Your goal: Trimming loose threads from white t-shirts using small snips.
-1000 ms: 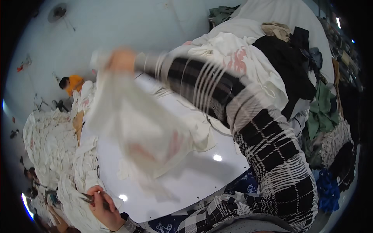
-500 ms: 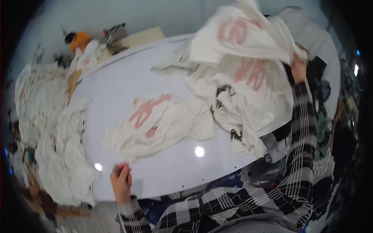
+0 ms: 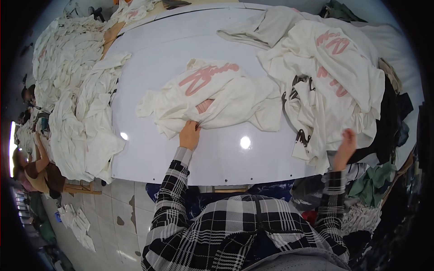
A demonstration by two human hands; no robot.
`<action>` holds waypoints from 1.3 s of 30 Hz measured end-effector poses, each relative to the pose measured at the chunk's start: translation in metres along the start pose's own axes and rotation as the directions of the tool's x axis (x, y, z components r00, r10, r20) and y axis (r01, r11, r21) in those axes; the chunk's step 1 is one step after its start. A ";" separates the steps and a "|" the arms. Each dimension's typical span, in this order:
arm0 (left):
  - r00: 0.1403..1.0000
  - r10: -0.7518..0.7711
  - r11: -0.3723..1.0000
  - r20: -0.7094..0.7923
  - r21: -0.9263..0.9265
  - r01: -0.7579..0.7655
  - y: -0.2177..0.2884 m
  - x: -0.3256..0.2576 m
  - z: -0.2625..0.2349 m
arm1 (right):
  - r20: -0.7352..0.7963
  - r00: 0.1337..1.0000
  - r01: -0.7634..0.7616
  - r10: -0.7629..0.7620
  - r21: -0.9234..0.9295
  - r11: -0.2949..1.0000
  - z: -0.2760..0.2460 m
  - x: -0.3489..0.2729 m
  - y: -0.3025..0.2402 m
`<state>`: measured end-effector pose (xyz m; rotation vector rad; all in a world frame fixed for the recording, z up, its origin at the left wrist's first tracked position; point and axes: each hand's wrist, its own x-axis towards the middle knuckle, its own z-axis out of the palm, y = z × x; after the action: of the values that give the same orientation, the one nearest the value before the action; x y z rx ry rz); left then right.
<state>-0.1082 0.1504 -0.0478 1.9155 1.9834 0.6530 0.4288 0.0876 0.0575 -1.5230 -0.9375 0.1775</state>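
A crumpled white shirt (image 3: 230,106) with pink script and a pink patch lies across the middle of the white table (image 3: 203,158). My left hand (image 3: 190,134) pinches its near edge, fingers pressed together on the cloth. To the right, a heap of similar white shirts (image 3: 334,95) shows pink script and dark prints. Just in front of that heap is my right hand (image 3: 346,147), slightly blurred, its fingers loosely apart and nothing visible in them.
Big piles of white garments (image 3: 68,45) rise along the table's left side. Dark cloth (image 3: 391,122) and a green cloth (image 3: 373,183) lie at the right. Another person (image 3: 38,169) is at the far left. A grey-white garment (image 3: 262,29) lies at the back.
My right hand has let go of the shirt it was swinging over the right heap and has come nearer. My left hand has moved onto the middle shirt. The view has shifted.
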 end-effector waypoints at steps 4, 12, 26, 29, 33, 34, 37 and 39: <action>0.983 0.146 0.976 0.113 -0.182 -0.124 0.016 -0.024 -0.014 | 0.474 0.870 -0.155 0.133 0.006 0.988 0.054 -0.093 -0.014; 0.997 0.059 0.853 0.054 -0.521 -0.023 0.023 -0.103 -0.048 | 0.867 0.497 -0.159 0.016 0.074 0.984 0.162 -0.200 -0.082; 0.884 -0.459 0.718 0.091 -0.548 0.430 -0.056 -0.084 -0.047 | 0.876 0.481 0.362 0.044 -0.244 0.900 0.292 -0.247 -0.126; 0.923 -0.384 0.835 -0.012 -0.431 0.341 -0.040 -0.097 -0.052 | 0.892 0.214 0.029 0.398 -0.413 0.910 0.298 -0.236 -0.108; 0.988 -0.050 0.906 -0.149 -0.423 -0.018 0.022 -0.111 -0.078 | 0.909 -0.023 -0.697 0.416 -0.313 0.645 0.253 -0.224 -0.096; 0.995 0.038 0.889 -0.097 -0.451 -0.078 0.038 -0.111 -0.079 | 0.910 -0.069 -0.720 0.409 -0.329 0.611 0.240 -0.224 -0.103; 0.980 0.197 0.866 -0.034 -0.463 -0.190 0.053 -0.105 -0.055 | 0.942 -0.155 -0.833 0.298 -0.286 0.473 0.209 -0.225 -0.103; 0.934 0.357 0.851 0.002 -0.412 -0.325 0.062 -0.100 -0.046 | 0.936 -0.167 -0.875 0.310 -0.286 0.392 0.193 -0.221 -0.105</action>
<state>-0.0732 0.0462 0.0147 1.9969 1.3278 0.9777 0.1195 0.0826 0.0205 -1.0923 -0.7029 2.2755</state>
